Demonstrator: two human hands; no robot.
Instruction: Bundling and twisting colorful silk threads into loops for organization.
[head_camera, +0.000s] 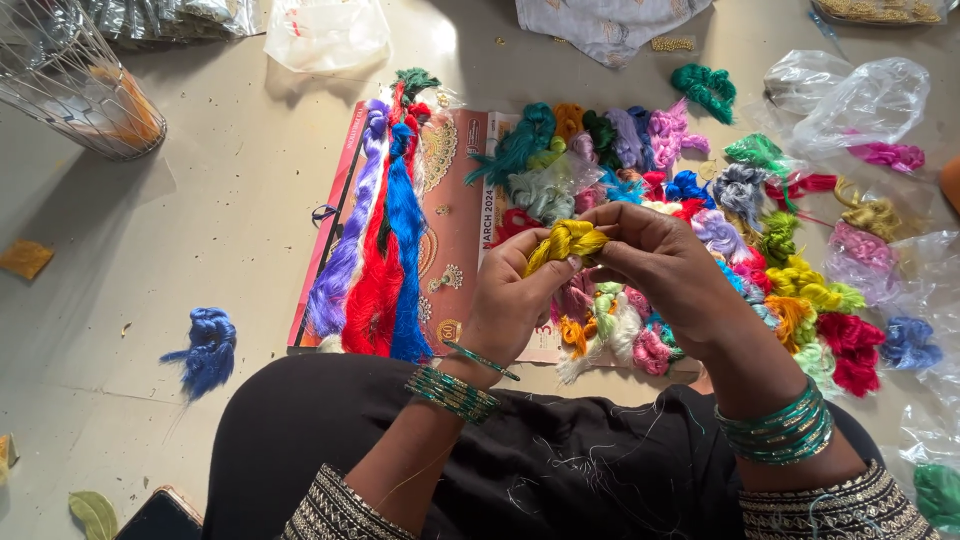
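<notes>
Holding: you grip a yellow thread skein (565, 241) between both hands, above the middle of the spread on the floor.
Skein look: glossy mustard-yellow strands, twisted into a short fat bundle, one end poking out past your left thumb.
Left hand: your left hand (510, 300) curls its fingers around the lower end of the skein, thumb pressed on top.
Right hand: your right hand (655, 262) pinches the other end with its fingertips bent inward and close together.
Wrists: green bangles (785, 430) ring both wrists; black sleeves have patterned cuffs.
Long hanks: purple, red and blue thread hanks (375, 250) lie side by side to the left of your hands.
Small bundles: a heap of coloured thread bundles (690, 190) in teal, pink, green, orange, white and red spreads under and to the right of your hands.
Printed sheet: a flat rectangular calendar sheet (455, 220), reddish-pink with ornate gold jewellery pictures, lies under the threads.
Stray skein: a dark blue skein (208, 345) lies alone on the floor, well apart at the left.
Basket: a wire basket (70, 75) sits at the top left; something orange shows through it, unclear.
Bags: a clear plastic bag (865, 100) lies crumpled at the top right, near pink thread; another clear plastic pouch (325, 32) lies at the top centre-left.
Floor: the grey floor (200, 200) carries it all.
</notes>
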